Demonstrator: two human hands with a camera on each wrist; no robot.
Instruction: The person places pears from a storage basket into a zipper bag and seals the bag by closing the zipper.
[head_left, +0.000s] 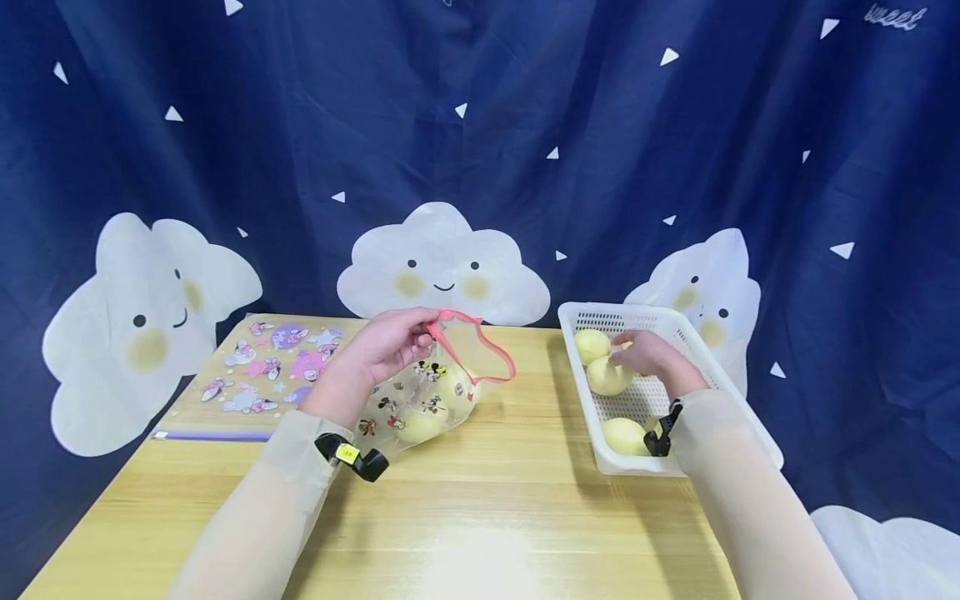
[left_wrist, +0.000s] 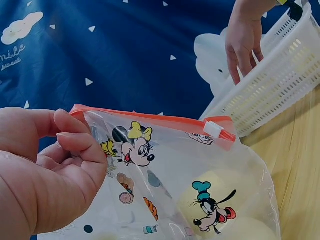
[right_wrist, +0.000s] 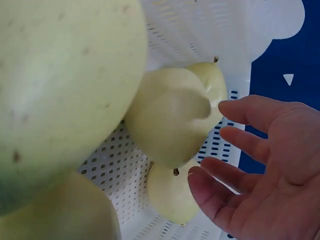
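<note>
My left hand [head_left: 386, 343] pinches the red zip edge of a clear zipper bag [left_wrist: 150, 187] printed with cartoon figures. Its mouth gapes toward the right, and pale yellow pears [head_left: 420, 427] show through the plastic. A white slider [left_wrist: 213, 129] sits near one end of the zip. Over on the right, my right hand [head_left: 647, 352] reaches down into a white plastic basket [head_left: 637, 464]. In the right wrist view its fingers [right_wrist: 245, 110] are spread beside a pear [right_wrist: 167, 117], not curled round it. More pears [head_left: 624, 437] lie in the basket.
A flat plastic zipper bag [head_left: 258, 375] with pink and purple prints lies at the left of the wooden table [head_left: 480, 492]. Behind the table hangs a blue curtain [head_left: 480, 158] with clouds and white triangles.
</note>
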